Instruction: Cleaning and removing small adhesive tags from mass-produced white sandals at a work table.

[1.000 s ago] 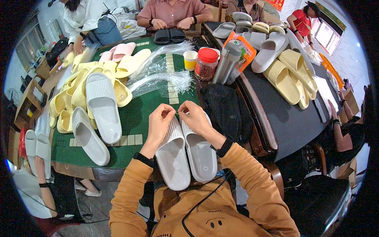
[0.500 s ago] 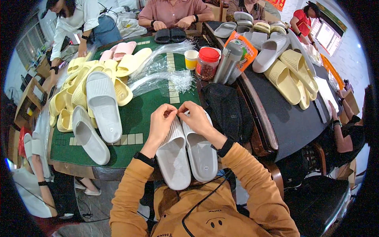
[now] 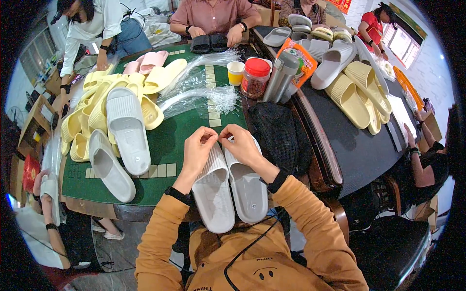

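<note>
Side by side at the table's near edge lie two grey slide slippers, the left slipper (image 3: 211,201) and the right slipper (image 3: 250,191), heels toward me. Over their toe ends, my left hand (image 3: 198,150) and my right hand (image 3: 246,149) meet in the middle, thumbs and forefingers pinched close together. Whatever is between the fingertips is too small to make out. To the left, another grey slipper (image 3: 127,123) rests on a heap of yellow slippers (image 3: 99,104), with its grey mate (image 3: 110,169) leaning alongside.
Clear plastic strands (image 3: 199,101) lie on the green mat (image 3: 170,138). Beyond stand a paper cup (image 3: 235,72), a red-lidded jar (image 3: 255,80) and a steel flask (image 3: 281,77). A black mesh bag (image 3: 276,136) sits right of my hands. Co-workers sit or stand around the tables.
My hands and the two slippers before me have hardly moved. The person across has shifted a hand at the black slippers, and the person at far left has moved the grey slippers.
</note>
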The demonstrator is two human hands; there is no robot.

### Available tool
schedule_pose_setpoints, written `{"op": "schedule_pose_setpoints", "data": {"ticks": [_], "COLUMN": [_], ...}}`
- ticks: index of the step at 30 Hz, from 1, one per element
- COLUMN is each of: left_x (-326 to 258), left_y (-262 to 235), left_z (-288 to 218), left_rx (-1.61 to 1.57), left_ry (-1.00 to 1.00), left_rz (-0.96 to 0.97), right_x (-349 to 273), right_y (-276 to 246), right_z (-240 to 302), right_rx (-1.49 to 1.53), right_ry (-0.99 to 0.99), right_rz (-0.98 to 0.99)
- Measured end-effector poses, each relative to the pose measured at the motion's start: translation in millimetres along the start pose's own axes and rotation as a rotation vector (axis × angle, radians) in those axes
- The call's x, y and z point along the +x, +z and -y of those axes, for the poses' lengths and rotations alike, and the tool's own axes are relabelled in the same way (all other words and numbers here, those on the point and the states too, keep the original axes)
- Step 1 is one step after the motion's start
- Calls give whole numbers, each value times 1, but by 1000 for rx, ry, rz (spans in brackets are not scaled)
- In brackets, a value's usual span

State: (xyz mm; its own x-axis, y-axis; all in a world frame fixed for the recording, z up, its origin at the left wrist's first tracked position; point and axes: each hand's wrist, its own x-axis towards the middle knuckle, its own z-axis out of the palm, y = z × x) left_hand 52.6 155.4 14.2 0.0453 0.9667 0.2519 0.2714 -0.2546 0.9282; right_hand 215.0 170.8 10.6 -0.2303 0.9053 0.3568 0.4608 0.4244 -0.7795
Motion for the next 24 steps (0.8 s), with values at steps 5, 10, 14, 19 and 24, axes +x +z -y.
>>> {"op": "schedule_pose_setpoints", "data": {"ticks": [5, 10, 14, 19, 24], "left_x": [0, 0, 1, 0, 0], "left_y": [0, 1, -1, 0, 0], "left_z": [-1, 0, -2, -2, 0], "left_rx": [6, -44, 16, 19, -19], "left_ry": [-30, -43, -44, -29, -7], "left_rz": [-15, -1, 18, 4, -5], "right_x": [0, 1, 1, 1, 0], "right_y": [0, 0, 0, -1, 0], "right_z": [0, 0, 0, 1, 1], "right_rx": [13, 45, 64, 66, 41], "right_ry": [-11, -11, -15, -20, -18], "right_rz": [10, 32, 34, 49, 38]}}
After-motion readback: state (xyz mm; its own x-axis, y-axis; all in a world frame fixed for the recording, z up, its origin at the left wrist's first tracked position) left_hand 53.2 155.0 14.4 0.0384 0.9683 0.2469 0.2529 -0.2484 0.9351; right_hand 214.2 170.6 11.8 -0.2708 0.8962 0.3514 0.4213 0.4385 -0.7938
